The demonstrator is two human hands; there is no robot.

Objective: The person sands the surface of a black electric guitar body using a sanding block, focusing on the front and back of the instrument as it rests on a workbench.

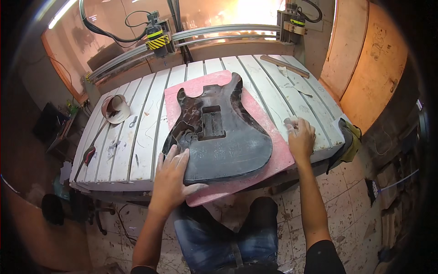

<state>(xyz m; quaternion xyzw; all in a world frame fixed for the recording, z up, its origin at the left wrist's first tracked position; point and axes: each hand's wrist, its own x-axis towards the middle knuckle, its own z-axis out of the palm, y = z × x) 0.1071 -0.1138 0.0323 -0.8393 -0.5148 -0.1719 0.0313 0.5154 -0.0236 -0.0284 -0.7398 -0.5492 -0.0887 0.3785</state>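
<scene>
A black electric guitar body (223, 137) lies face down on a pink foam mat (269, 150) on a white slatted machine bed (137, 137). Its routed cavities show in the middle. My left hand (173, 176) presses flat on the body's lower left edge, fingers spread. My right hand (299, 137) rests on the bed just right of the mat, fingers curled over a small pale piece (290, 121) that looks like sandpaper.
A roll of sandpaper (116, 108) and a red-handled tool (89, 154) lie on the bed's left side. A wooden strip (285, 66) lies at the back right. The gantry rail (182, 41) with two router heads spans the far edge. A yellow-black cloth (349, 137) hangs at the right corner.
</scene>
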